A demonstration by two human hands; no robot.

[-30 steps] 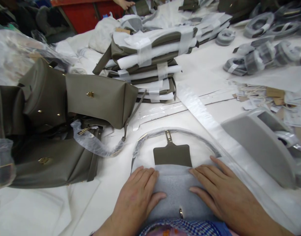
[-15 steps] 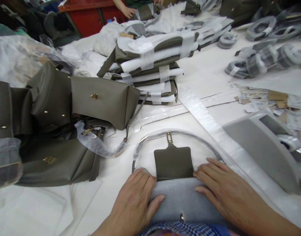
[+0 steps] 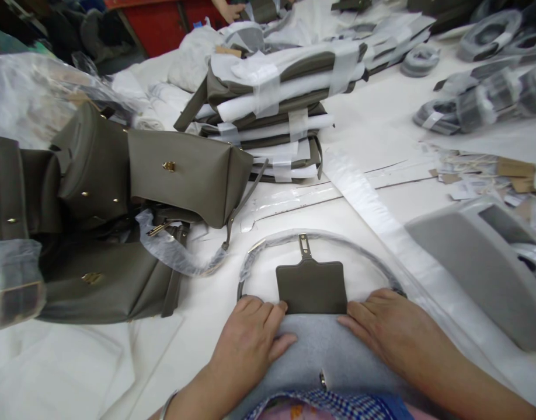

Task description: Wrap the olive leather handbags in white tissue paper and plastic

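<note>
In front of me lies a handbag (image 3: 314, 350) with a grey-blue body and a small metal fitting low on it. Past its top edge stretches an olive flap (image 3: 312, 286) with a gold clasp plate (image 3: 304, 245). A film-wrapped handle (image 3: 272, 238) arcs around the flap on the table. Left of the flap, my left hand (image 3: 250, 335) grips the top edge, fingers curled over and thumb on the body. My right hand (image 3: 394, 329) is closed over the same edge to the right of the flap. The fingertips of both are partly hidden.
Olive bags (image 3: 180, 169) are piled at the left. Behind stands a stack of taped, paper-wrapped bags (image 3: 272, 99). A grey tape dispenser (image 3: 473, 268), paper tags (image 3: 515, 172) and wrapped straps (image 3: 478, 105) lie at the right. Another person's hand (image 3: 229, 10) shows at the top.
The fingers of both my hands have curled in more tightly over the bag's edge. My right hand's fingers were stretched flatter before. The view has shifted slightly.
</note>
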